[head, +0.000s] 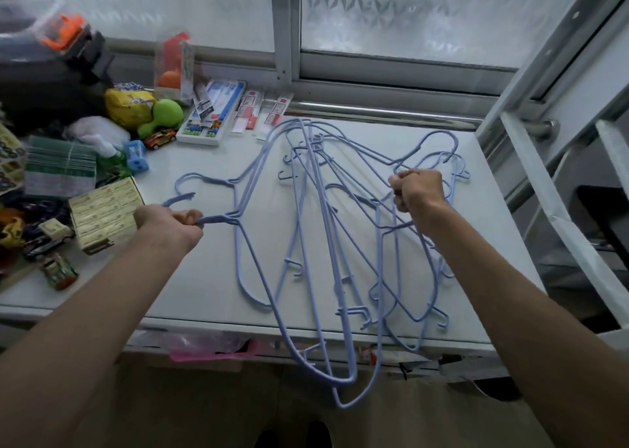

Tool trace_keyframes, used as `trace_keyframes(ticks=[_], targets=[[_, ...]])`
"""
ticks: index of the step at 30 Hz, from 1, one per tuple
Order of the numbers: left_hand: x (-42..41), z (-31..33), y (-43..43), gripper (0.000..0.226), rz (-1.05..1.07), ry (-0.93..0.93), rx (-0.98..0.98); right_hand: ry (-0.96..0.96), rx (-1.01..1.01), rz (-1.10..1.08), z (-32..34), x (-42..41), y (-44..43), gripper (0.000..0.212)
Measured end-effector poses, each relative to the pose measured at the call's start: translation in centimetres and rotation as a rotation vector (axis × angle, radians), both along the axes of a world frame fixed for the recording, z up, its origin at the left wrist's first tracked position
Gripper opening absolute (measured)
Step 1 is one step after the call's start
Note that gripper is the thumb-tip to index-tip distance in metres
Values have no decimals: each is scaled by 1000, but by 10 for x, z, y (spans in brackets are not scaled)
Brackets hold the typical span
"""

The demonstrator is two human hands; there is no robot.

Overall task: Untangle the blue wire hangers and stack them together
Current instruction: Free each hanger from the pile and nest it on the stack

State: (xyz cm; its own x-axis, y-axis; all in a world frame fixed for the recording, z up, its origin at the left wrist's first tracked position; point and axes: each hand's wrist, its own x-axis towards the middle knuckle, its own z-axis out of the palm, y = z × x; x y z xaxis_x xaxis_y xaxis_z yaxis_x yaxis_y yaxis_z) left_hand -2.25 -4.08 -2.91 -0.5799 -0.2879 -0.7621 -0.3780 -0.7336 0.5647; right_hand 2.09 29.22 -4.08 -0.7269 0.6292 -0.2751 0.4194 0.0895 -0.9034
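The tangled bundle of thin blue wire hangers [316, 230] lay on the pale bench [204, 277] between the two hands, and its lower ends hung over the front edge of the bench. The left hand [170, 221] was closed on the neck of one hanger, just under its hook, at the left side of the bundle. The right hand [417, 190] was closed as a fist around several wires at the right side, below two other hooks. Left of the left hand stood a cardboard box with printed labels [105, 214]. Beyond it were small toy cars [160, 138] and a green plush toy [163, 115]. Far from both hands, behind the bundle, was a frosted sliding window [408, 15].
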Motion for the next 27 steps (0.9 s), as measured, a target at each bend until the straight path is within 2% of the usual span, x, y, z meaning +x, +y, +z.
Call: trace_keyframes(ticks=[4,8,18,22,27], targets=[[1,-6,8,34,-19,14,50,123,-328,88,8,6,-2,19],[5,-5,11,34,-17,23,94,180,-438,103,22,11,-3,24],[-2,-11,5,34,-15,-28,80,167,-776,67,31,19,15,32],[-4,-8,12,33,-21,-37,56,128,-683,55,23,20,15,32],[0,-5,19,32,-5,-24,9,45,-298,38,15,15,12,29]])
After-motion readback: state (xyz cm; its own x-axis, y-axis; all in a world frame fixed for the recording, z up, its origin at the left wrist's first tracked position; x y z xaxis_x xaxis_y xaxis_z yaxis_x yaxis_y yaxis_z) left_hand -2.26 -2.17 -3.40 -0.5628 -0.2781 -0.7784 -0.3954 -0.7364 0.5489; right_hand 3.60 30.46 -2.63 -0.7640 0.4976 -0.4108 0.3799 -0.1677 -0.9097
